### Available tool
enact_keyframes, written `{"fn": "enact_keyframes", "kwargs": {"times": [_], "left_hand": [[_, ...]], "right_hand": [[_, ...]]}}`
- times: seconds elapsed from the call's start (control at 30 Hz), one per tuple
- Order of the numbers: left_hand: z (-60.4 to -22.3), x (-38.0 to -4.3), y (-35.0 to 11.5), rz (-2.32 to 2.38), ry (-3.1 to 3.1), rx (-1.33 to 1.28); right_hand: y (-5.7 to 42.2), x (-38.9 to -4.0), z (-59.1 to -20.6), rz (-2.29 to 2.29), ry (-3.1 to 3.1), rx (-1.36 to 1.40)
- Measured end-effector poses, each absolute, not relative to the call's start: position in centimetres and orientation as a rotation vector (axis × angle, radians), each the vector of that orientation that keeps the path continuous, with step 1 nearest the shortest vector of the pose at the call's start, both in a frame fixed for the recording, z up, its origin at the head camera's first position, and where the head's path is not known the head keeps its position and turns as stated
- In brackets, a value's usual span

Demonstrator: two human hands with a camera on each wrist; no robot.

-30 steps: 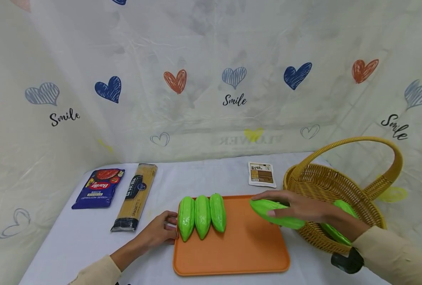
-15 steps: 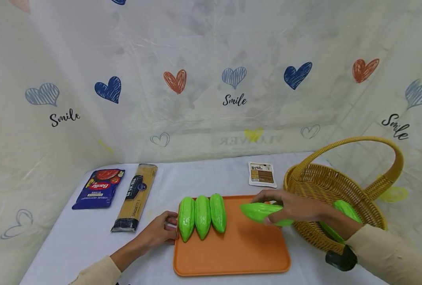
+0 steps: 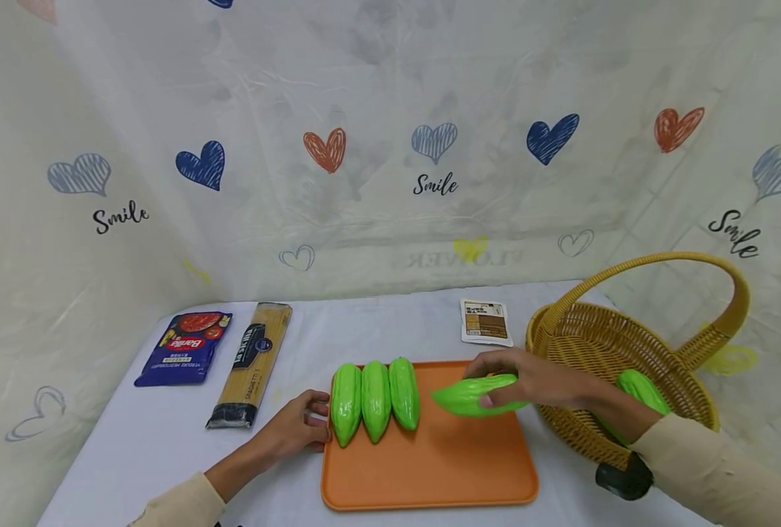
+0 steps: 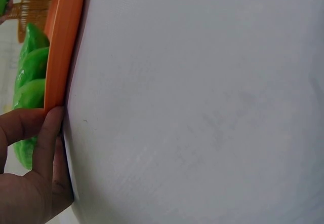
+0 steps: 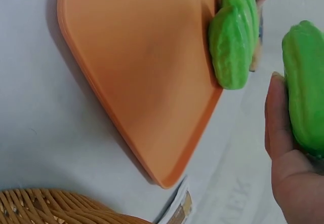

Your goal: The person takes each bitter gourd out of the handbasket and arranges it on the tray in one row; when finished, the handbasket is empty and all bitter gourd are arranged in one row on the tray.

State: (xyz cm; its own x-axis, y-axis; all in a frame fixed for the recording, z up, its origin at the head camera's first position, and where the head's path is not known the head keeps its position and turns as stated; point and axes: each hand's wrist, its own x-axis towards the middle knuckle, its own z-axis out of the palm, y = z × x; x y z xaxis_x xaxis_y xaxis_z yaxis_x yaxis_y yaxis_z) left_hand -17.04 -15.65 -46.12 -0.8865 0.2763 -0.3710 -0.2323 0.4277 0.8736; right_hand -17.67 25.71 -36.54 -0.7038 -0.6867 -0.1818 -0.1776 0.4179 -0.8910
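Observation:
My right hand (image 3: 542, 379) grips a glossy green ridged gourd (image 3: 472, 397) above the right half of an orange tray (image 3: 430, 506). The right wrist view shows this gourd lying against the palm and fingers (image 5: 277, 113). Three similar gourds (image 3: 375, 402) lie side by side in the tray's upper left part, tips pointing toward me. At the tray's left rim, my left hand (image 3: 298, 426) holds the edge with bent fingers. In the left wrist view, thumb and fingers (image 4: 48, 138) meet at the orange rim beside the gourds.
Right of the tray stands a wicker basket (image 3: 588, 333) with a tall arched handle, more green gourd (image 3: 643, 391) inside, partly hidden by my forearm. A white pouch (image 3: 485, 322) lies behind the tray. Farther left are a spaghetti pack (image 3: 248, 369) and a blue Barilla pouch (image 3: 184, 350).
My right hand has carried the gourd leftward from near the basket to over the tray, and the gourd has turned more level. The left hand stays at the tray's rim.

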Motion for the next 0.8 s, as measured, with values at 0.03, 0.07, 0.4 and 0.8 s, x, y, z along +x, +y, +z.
{"fn": "enact_keyframes", "kwargs": {"times": [0.03,0.07,0.4,0.8], "left_hand": [[-46.11,-17.03,-15.64,1.464,2.223,0.035],[-46.11,-17.02,-15.62,1.463,2.224,0.033],[-46.13,-17.06,-15.46,1.459,2.235,0.02],[-46.13,-17.07,-15.53,1.442,2.252,0.032]], "right_hand": [[25.69,-17.69,-36.53,-1.262,2.136,-0.717],[25.67,-17.69,-36.49,-1.266,2.133,-0.703],[25.12,-17.91,-36.79,-1.35,2.119,-0.661],[24.81,-18.41,-37.32,-1.37,2.025,-0.651]]}}
